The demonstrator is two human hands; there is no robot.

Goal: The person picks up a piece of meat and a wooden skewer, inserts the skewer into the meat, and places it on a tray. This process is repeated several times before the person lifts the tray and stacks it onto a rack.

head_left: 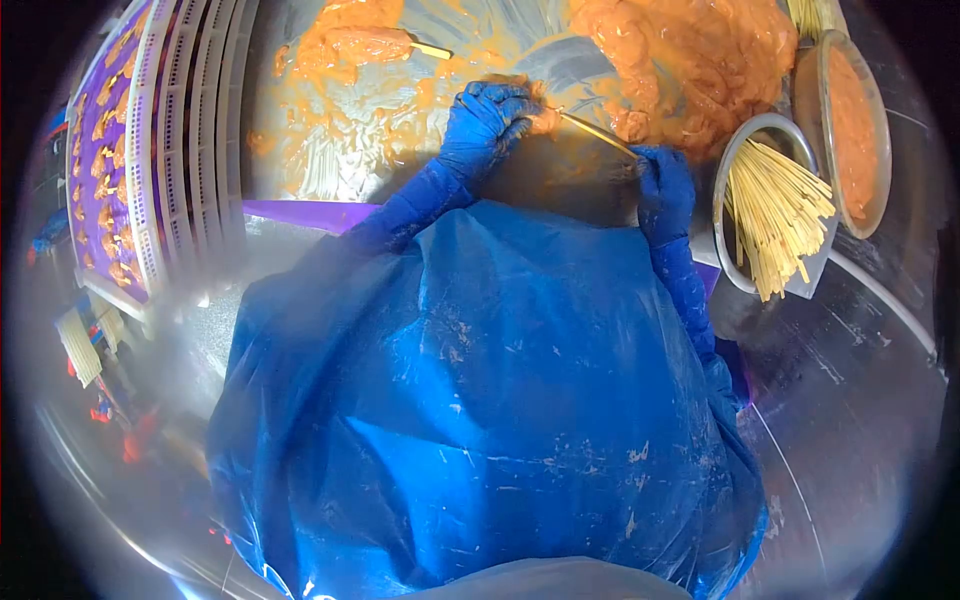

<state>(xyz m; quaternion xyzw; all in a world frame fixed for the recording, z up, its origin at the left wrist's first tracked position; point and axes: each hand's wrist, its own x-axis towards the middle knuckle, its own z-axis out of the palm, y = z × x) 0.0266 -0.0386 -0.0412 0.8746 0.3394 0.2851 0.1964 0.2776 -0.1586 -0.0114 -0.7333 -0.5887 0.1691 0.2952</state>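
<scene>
My left hand (482, 125), in a blue glove, is closed round a piece of raw orange-coated meat (545, 120) above the metal work surface. My right hand (664, 185), gloved too, grips the far end of a wooden skewer (598, 132). The skewer slants up to the left, and its other end meets the meat at my left fingers. Whether the tip is inside the meat is hard to see. Behind my left hand lies a skewered meat piece (365, 45) with its stick end (430, 50) bare. A large heap of coated meat (690, 70) spreads beyond my right hand.
To the right stands a metal container (724, 190) full of wooden skewers (775, 210). Beyond it is a tub (885, 160) of orange meat or marinade. At left, stacked white crates (185, 130) rise, the top one holding skewered pieces on purple lining (112, 180).
</scene>
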